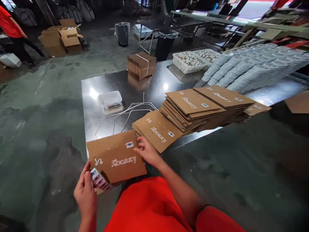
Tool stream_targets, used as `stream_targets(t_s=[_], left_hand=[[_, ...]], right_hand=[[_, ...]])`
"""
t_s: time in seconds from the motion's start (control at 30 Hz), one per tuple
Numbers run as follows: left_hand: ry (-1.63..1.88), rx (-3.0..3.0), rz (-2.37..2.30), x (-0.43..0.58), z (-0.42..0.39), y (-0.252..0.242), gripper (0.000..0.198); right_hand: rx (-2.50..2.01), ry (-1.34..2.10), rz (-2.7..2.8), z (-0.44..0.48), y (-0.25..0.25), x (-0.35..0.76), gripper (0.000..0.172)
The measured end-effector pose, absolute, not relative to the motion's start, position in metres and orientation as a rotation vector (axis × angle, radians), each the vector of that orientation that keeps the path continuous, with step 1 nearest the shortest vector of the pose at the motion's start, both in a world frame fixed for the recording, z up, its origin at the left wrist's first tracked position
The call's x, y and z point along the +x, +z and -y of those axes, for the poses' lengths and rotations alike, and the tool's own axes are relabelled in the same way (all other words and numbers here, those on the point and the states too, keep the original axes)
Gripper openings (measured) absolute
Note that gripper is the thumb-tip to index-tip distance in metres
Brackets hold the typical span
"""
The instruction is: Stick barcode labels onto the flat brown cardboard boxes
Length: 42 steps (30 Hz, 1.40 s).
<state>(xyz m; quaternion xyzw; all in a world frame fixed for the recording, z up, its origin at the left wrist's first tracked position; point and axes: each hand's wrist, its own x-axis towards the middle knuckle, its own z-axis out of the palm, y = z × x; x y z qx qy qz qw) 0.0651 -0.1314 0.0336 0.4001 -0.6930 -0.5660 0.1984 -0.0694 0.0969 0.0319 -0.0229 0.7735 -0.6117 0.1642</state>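
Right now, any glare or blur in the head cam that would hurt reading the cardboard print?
Head view: hard glare spots on the steel tabletop, none over the printed cardboard flat, whose white print stays legible; wide-angle distortion stretches the frame's corners, and the left hand sits near the bottom edge.

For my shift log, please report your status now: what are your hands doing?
Left hand gripping label strip. Right hand on flat carton. White wires lying beyond carton.
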Motion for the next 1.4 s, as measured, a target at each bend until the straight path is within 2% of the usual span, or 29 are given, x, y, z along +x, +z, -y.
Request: stream_targets(t_s=[0.07,0.13,0.2,0.3,0.4,0.47,0.57,0.7,0.77,0.9,1.0,1.17,1.27,1.33,1.4], left_hand=[[-1.550,0.893,2.023,0.059,0.123,0.055,0.039],[-1.543,0.737,2.111,0.054,0.114,0.062,0.033],[-1.577,0.708,2.193,0.051,0.105,0.058,0.033],[-1.648,0.693,2.285,0.050,0.091,0.048,0.036],[-1.737,0.614,2.307,0.046,0.078,0.047,0.037],[-1.777,0.582,2.288,0.043,0.071,0.052,0.037],[-1.796,0.530,2.271,0.039,0.067,0.058,0.036],[-1.762,0.563,2.274,0.043,0.071,0.058,0.035],[-1.733,0.592,2.284,0.046,0.074,0.053,0.035],[-1.722,0.642,2.296,0.051,0.080,0.043,0.036],[-1.735,0.662,2.309,0.052,0.081,0.042,0.036],[-1.783,0.661,2.283,0.052,0.076,0.046,0.039],[-1.813,0.665,2.287,0.050,0.072,0.047,0.038],[-1.831,0.656,2.289,0.048,0.069,0.048,0.038],[-1.841,0.640,2.284,0.046,0.068,0.049,0.039]], right_hand=[[0.116,-2.015,-2.238,-0.137,0.047,-0.079,0.047],[0.443,-2.127,-2.343,-0.179,0.048,-0.089,0.053],[0.810,-1.999,-2.458,-0.211,0.037,-0.093,0.055],[1.009,-1.514,-2.730,-0.224,0.015,-0.086,0.050],[0.914,-0.980,-3.094,-0.198,0.011,-0.070,0.047],[0.775,-0.749,-3.280,-0.176,0.015,-0.064,0.047],[0.609,-0.682,-3.349,-0.160,0.014,-0.066,0.044],[0.678,-0.669,-3.233,-0.172,-0.001,-0.077,0.044],[0.405,-0.548,-3.325,-0.179,-0.006,-0.080,0.046],[-0.503,-0.361,-3.243,-0.182,-0.009,-0.080,0.050],[-0.529,-0.296,-3.217,-0.182,-0.014,-0.071,0.057],[-0.102,-0.262,-3.378,-0.189,-0.029,-0.051,0.056],[0.082,-0.354,-3.386,-0.190,-0.025,-0.052,0.055],[0.035,-0.600,-3.338,-0.181,-0.011,-0.054,0.054],[-0.194,-1.054,-3.112,-0.160,0.009,-0.050,0.047]])
